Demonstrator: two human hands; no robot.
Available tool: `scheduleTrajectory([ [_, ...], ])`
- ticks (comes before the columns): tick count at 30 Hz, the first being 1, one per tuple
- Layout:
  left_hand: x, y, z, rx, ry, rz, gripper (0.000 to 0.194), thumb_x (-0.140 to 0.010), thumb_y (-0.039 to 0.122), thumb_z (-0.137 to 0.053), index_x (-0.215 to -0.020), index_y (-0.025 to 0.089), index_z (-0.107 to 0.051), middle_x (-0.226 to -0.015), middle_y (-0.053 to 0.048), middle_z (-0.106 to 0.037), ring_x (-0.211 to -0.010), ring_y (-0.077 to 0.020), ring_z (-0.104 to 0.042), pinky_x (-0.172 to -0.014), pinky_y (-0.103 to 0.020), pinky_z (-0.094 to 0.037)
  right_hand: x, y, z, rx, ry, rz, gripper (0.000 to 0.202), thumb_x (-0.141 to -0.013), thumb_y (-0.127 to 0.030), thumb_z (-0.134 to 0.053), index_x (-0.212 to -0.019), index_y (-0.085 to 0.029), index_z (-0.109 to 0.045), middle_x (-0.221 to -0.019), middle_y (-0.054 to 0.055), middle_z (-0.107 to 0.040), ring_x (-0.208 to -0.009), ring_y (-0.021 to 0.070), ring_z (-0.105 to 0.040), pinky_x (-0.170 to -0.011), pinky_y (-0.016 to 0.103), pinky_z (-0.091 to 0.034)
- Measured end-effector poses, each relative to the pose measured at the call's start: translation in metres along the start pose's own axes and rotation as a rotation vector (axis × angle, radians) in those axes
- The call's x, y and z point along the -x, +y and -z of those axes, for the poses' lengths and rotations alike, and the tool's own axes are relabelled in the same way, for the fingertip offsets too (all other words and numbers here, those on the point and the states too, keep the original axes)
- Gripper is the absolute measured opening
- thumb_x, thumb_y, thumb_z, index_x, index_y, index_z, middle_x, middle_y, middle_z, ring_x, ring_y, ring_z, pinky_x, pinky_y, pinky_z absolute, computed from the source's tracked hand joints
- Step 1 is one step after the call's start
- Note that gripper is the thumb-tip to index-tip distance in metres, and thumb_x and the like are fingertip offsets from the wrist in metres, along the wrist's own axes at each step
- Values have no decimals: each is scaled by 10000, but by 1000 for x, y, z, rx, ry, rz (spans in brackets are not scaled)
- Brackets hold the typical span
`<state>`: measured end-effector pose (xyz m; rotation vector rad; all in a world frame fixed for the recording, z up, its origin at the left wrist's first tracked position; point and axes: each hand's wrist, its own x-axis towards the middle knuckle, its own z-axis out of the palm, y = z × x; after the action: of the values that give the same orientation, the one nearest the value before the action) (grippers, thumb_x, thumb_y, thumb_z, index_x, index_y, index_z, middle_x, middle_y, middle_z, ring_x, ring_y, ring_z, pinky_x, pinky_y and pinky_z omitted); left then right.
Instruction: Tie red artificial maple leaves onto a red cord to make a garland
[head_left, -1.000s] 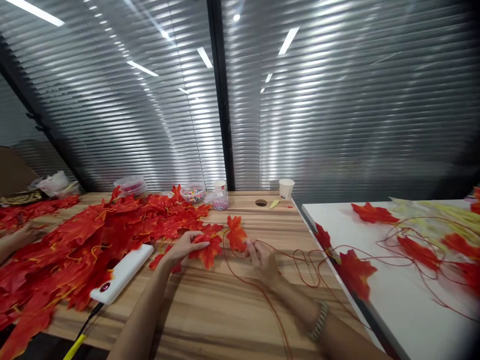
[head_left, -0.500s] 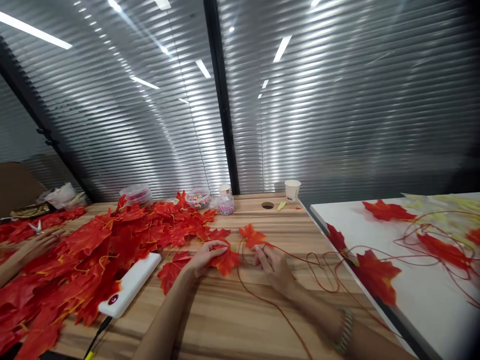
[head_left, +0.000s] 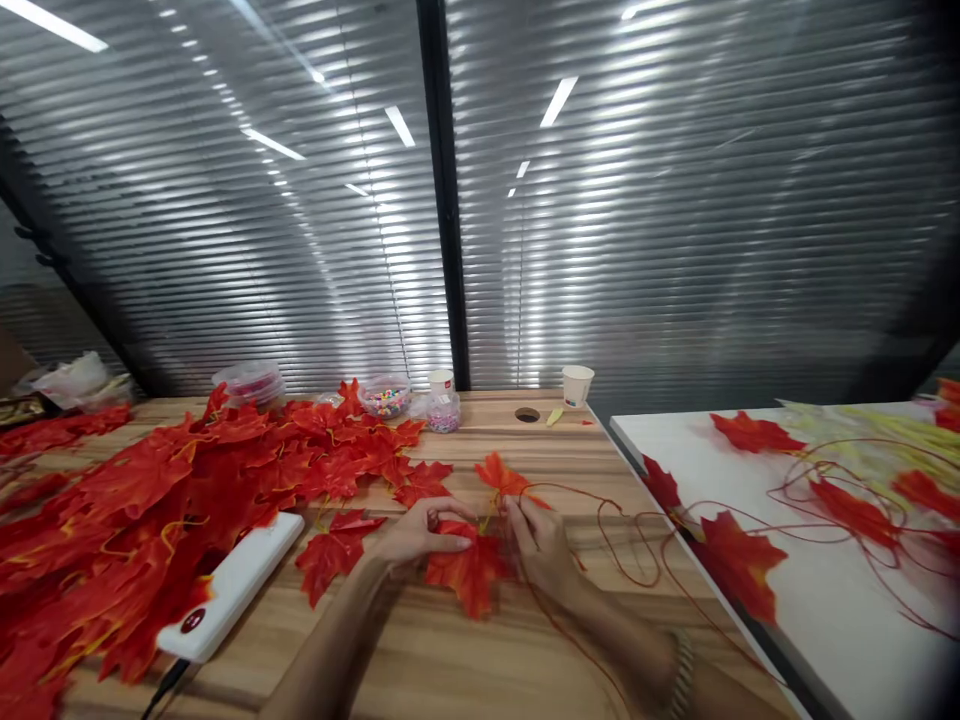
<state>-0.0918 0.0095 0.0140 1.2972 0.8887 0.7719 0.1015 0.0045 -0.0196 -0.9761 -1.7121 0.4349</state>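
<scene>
A red artificial maple leaf [head_left: 474, 572] is held by its edge between the thumb and fingers of my left hand [head_left: 416, 535], low over the wooden table. My right hand [head_left: 546, 550] pinches a thin red cord [head_left: 592, 492] close to the leaf's yellow stem; its fingertips hide the exact point where cord and stem meet. Just behind my hands lies an orange-red leaf [head_left: 501, 470], partly covered by my right fingers. The cord runs rightward in loose loops, and another length trails down toward the front edge.
A heap of red leaves [head_left: 187, 480] covers the left side, with a white power bank [head_left: 240, 580] and cable at its edge. Tubs of beads [head_left: 386, 398] and paper cups [head_left: 577, 386] stand at the back. On the white table [head_left: 817, 620] lie corded leaves [head_left: 742, 560].
My left hand has brought its leaf rightward, up against my right hand. The view has turned slightly to the right, and the other person's hand at the far left has mostly left the picture.
</scene>
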Motion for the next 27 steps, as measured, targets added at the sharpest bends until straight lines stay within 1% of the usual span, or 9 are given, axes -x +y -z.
scheduleTrajectory([
  [2, 1, -1, 0, 2, -7, -11, 394, -541, 221, -768, -903, 147, -631, -897, -55, -635, -751, -136, -575, -707, -249, -450, 0, -1, 0, -9, 16, -26, 338, -905, -323, -313, -698, -164, -529, -609, 31, -581, -557, 134, -535, -546, 234, -390],
  [5, 2, -1, -1, 25, 55, -55, 386, -545, 209, -767, -903, 152, -634, -1000, -71, -616, -878, -167, -562, -759, -256, -446, 1, 0, 0, -14, 17, -50, 344, -907, -318, -310, -691, -161, -527, -609, 34, -579, -553, 133, -531, -547, 235, -391],
  [9, 4, 0, -5, 77, 74, -73, 396, -555, 204, -764, -925, 156, -631, -1052, -84, -606, -976, -200, -541, -826, -284, -429, 4, 3, -1, 17, -13, 24, 324, -899, -309, -332, -749, -154, -574, -642, 50, -612, -579, 150, -569, -572, 251, -428],
  [12, 4, -1, -6, 109, 38, -82, 383, -593, 218, -743, -956, 167, -631, -1069, -84, -607, -998, -206, -543, -862, -296, -414, 4, 5, -1, 32, -27, 90, 292, -889, -286, -355, -857, -155, -614, -784, 79, -660, -719, 181, -618, -672, 286, -475],
  [15, 4, -2, -5, 138, 16, -111, 379, -614, 232, -731, -973, 161, -630, -1091, -96, -602, -1019, -216, -540, -885, -301, -403, 3, 6, 1, 27, -59, 112, 302, -885, -269, -359, -981, -147, -618, -970, 107, -645, -924, 209, -596, -806, 338, -473],
  [20, 4, 1, -6, 125, 37, -76, 416, -615, 243, -730, -1007, 165, -617, -1134, -103, -583, -1030, -226, -537, -882, -317, -409, 0, 3, 4, -35, -117, 95, 325, -888, -276, -358, -1099, -171, -583, -1071, 94, -610, -1024, 214, -551, -890, 389, -435],
  [22, 5, 5, -10, 108, 29, -71, 432, -593, 238, -743, -1002, 166, -624, -1141, -102, -579, -1046, -228, -528, -904, -323, -396, -1, 3, 3, -80, -132, 69, 325, -886, -290, -366, -1100, -178, -584, -1054, 91, -616, -1022, 217, -546, -897, 394, -422],
  [24, 5, 9, -15, 91, 29, -84, 429, -577, 233, -750, -985, 164, -636, -1147, -100, -577, -1069, -229, -513, -930, -322, -378, -2, 3, 1, -167, -125, -5, 315, -876, -323, -390, -1051, -182, -611, -983, 86, -637, -960, 219, -566, -859, 390, -436],
  [27, 5, 11, -21, 96, 47, -73, 433, -589, 249, -739, -1000, 164, -632, -1126, -103, -590, -1028, -238, -540, -906, -347, -401, -5, 3, -4, -447, -159, -200, 314, -832, -402, -457, -902, -166, -652, -807, 60, -648, -759, 189, -585, -691, 331, -481],
])
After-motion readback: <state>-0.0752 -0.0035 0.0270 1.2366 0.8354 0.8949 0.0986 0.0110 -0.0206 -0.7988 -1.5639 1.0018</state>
